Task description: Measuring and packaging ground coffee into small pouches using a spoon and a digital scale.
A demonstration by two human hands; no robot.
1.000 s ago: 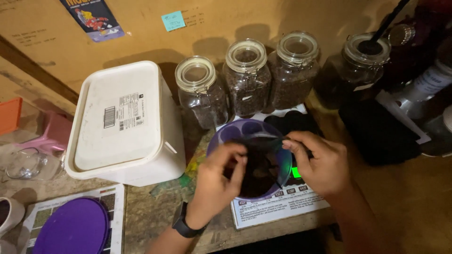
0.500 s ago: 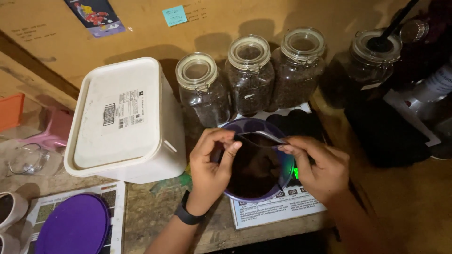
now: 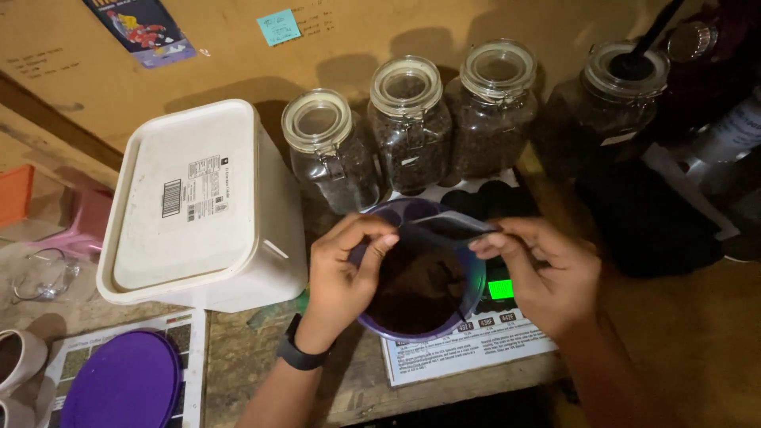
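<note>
Over the purple bowl (image 3: pixel 420 277), both hands pinch a small silvery pouch (image 3: pixel 448 227) between them — the left hand (image 3: pixel 345 273) grips its left edge with thumb and forefinger closed on it, the right hand (image 3: pixel 543 273) grips the right edge the same way. The pouch hangs just above the bowl's far rim, and the bowl holds a dark brown ground powder (image 3: pixel 416 289). It sits on what looks like a small scale, whose green lit display (image 3: pixel 500 288) shows just beside the right hand, on a printed sheet (image 3: pixel 468 345) near the front edge of the wooden counter (image 3: pixel 380 380).

The likeliest trouble, as I judge it, is a sudden tear: if the pouch gives way unevenly, its contents could scatter past the rim onto the sheet and the scale. A hand dropping onto the rim could tip the bowl or shove it toward the counter's edge, which is near. Pressing on the bowl would also upset any reading. Behind it stand four clip-top glass jars (image 3: pixel 408 127) of dark beans, close enough that a jerked elbow or wrist could knock one. The white lidded tub (image 3: pixel 190 206) sits just left of the left hand, leaving little room that way — a purple lid (image 3: pixel 119 384) lies well apart
</note>
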